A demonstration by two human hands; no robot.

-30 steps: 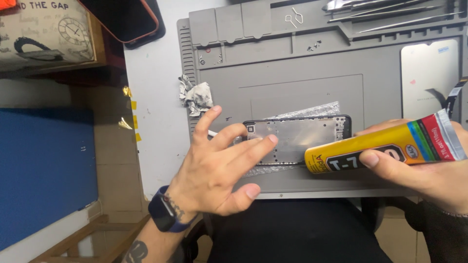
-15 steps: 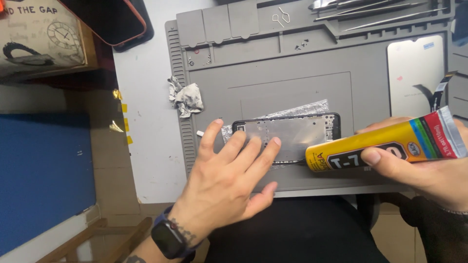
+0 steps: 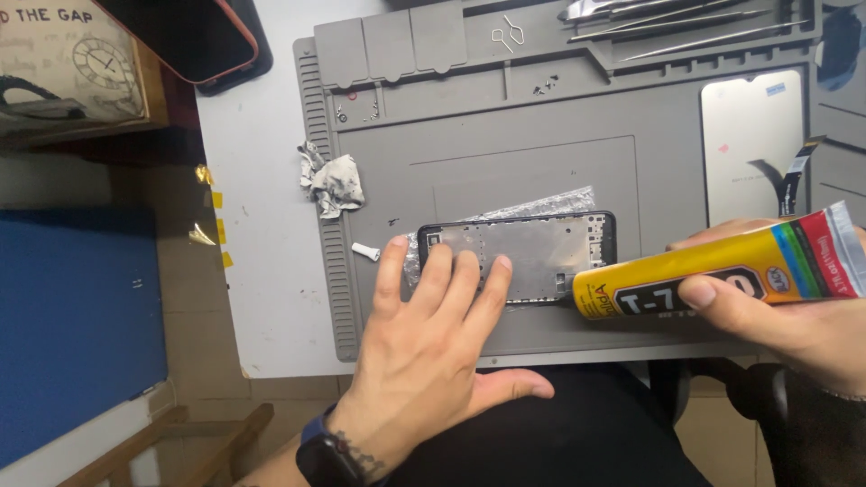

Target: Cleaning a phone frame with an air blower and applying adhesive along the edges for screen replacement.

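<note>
A black phone frame (image 3: 541,248) with a bare metal inside lies on the grey work mat (image 3: 541,126), over a strip of clear wrap. My left hand (image 3: 428,347) rests flat with its fingertips on the frame's left part, holding it down. My right hand (image 3: 794,311) grips a yellow glue tube (image 3: 722,275) with a striped end. The tube's nozzle touches the frame's lower right edge.
A crumpled tissue (image 3: 329,180) and a small white cap (image 3: 364,252) lie at the mat's left edge. A phone screen with a flex cable (image 3: 753,144) lies at the right, metal tools (image 3: 686,22) along the top. A phone in an orange case (image 3: 194,36) sits top left.
My left hand has slid down and back a little, its fingers now straighter on the frame. The tube stays at the frame's lower right edge.
</note>
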